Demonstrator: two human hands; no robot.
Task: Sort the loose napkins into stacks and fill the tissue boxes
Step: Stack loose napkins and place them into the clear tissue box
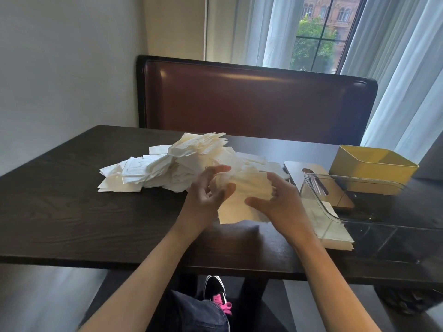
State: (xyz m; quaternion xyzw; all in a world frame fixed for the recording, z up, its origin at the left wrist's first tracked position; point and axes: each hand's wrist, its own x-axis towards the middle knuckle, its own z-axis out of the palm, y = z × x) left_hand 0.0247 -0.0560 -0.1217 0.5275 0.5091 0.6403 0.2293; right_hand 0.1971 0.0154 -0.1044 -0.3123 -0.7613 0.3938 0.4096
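Note:
A big loose pile of white napkins point(167, 164) lies across the middle of the dark table point(72, 212). My left hand point(208, 195) and my right hand point(278, 200) hold a small stack of napkins point(242, 200) between them, just above the table in front of the pile. The left fingers curl round the stack's left edge and a crumpled napkin; the right thumb and fingers grip its right edge. A neat napkin stack point(333, 231) lies to the right, partly under a clear plastic box point(359, 207). A yellow tissue box point(371, 168) stands behind it.
A tan lid with a slot point(311, 173) lies flat between the pile and the yellow box. A brown leather bench back point(259, 101) stands behind the table, and a curtained window point(316, 34) above it. My knee and a black shoe with pink laces point(218, 300) show under the table's front edge.

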